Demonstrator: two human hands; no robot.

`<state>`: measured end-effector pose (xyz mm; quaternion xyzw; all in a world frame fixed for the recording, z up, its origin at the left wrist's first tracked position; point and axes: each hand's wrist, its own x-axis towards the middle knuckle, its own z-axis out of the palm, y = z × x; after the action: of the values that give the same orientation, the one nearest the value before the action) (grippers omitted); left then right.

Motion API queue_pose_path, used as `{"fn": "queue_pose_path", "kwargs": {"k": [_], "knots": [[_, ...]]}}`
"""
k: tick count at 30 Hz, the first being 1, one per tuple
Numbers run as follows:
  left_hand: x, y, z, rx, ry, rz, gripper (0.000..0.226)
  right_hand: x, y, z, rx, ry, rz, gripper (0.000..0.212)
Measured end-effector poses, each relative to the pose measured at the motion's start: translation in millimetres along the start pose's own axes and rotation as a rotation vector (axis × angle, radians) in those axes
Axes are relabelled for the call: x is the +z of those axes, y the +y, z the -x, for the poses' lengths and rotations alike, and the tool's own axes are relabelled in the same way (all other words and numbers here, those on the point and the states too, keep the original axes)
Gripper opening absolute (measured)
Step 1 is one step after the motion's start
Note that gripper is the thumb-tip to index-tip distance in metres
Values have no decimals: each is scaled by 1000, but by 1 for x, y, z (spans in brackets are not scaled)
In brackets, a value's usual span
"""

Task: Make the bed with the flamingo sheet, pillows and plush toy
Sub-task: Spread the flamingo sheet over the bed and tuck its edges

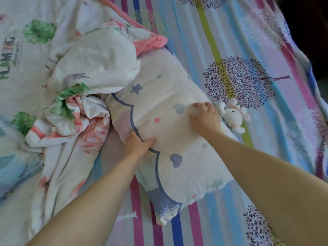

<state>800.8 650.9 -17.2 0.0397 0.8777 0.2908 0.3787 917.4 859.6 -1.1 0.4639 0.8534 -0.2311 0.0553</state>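
The pillow (pixel 165 121), white with small stars, hearts and a blue wavy border, lies slanted in the middle of the bed, on top of the striped bed sheet (pixel 204 41) with purple trees. Both hands are on it. The left hand (pixel 138 142) holds its near-left edge, with the thumb lying on top and the fingers going round the side, where they are partly hidden. The right hand (pixel 205 118) is on the opposite long edge, its fingers bent and dug into the cloth, so it grips the pillow too.

Just beside the right hand, touching the pillow's edge, lies the small white plush toy (pixel 232 116) with pink ears. On the other side, the flamingo sheet (pixel 85 68) is in a crumpled heap; a part of it leans on the pillow's far-left end, and the rest spreads out to the left.

I judge that the step in hand is placing the pillow, and that the task is at an early point, because the flamingo sheet is not spread and the toy is not arranged. The next move probably calls for lifting the pillow with both hands and pulling it free of the heap. It must not drag the sheet with it or push the toy away.
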Motion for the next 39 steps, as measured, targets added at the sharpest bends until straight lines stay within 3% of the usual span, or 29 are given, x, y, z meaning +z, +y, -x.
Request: {"fn": "queue_pose_path", "kwargs": {"k": [2, 6, 10, 14, 17, 19, 23, 32, 39], "knots": [[6, 2, -3, -80, 15, 90, 117, -2, 8, -17, 19, -18, 60, 56], [6, 7, -15, -123, 101, 253, 121, -11, 14, -29, 181, -218, 73, 80], [0, 19, -27, -207, 168, 322, 131, -5, 7, -18, 3, -113, 208, 62], [-4, 27, -23, -251, 160, 287, 94, -9, -3, 0, -95, 28, 82, 45], [-11, 34, -2, -192, 199, 234, 63, -20, -5, 18, -101, 102, -58, 43], [-18, 35, 11, -136, 210, 201, 54, -31, -4, 35, -102, 155, -171, 39], [-38, 45, 39, -42, 173, 193, 43, -55, 0, 68, -121, 232, -235, 26], [-81, 85, 130, 90, 98, 267, 29, -115, -4, 148, -38, 317, -275, 26], [-86, 118, 193, 173, 74, 300, 42, -178, 5, 192, -37, 410, -279, 24]]}}
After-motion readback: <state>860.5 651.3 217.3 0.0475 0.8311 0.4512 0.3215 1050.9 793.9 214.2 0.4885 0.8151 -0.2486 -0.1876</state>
